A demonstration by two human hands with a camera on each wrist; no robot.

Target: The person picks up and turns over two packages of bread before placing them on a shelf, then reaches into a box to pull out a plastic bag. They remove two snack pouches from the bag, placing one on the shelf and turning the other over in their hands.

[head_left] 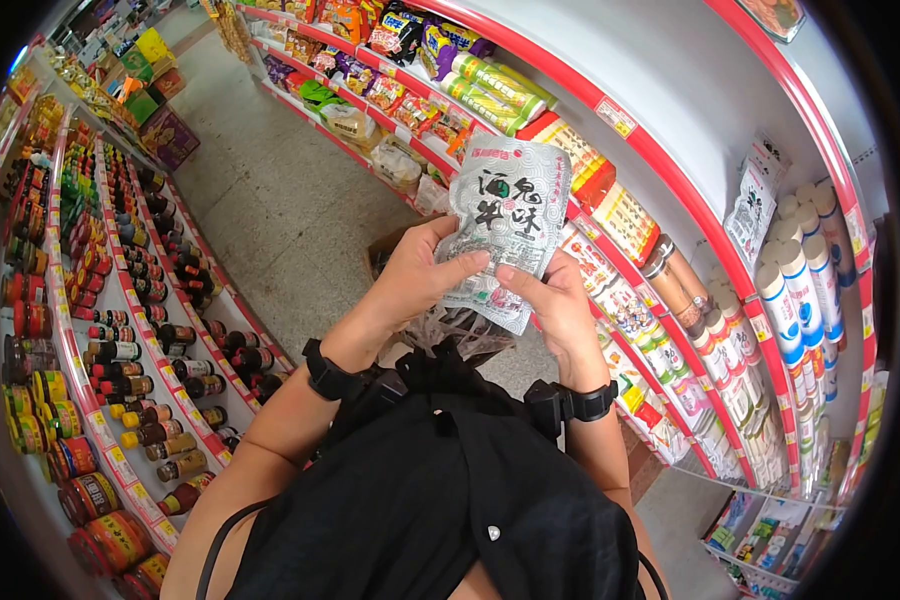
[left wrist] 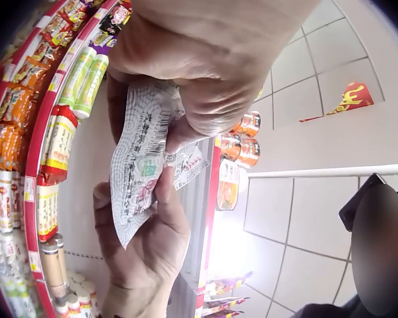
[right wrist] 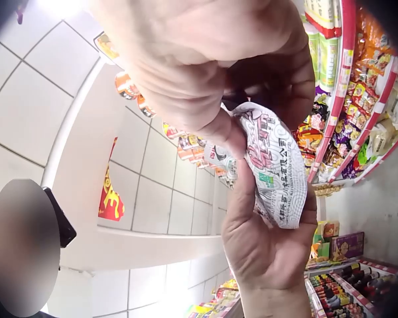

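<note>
Silver pack (head_left: 508, 205) is finger-pinched by left hand (head_left: 415, 270) and right hand (head_left: 562, 308), likely being read; for turning, one grip should be loosened.

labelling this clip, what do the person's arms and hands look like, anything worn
Both forearms are bare, with no sleeves over them. The left hand and right hand wear no gloves. Each wrist carries a black strap with a small black box on it. A thin black cord curves beside the left arm.
</note>
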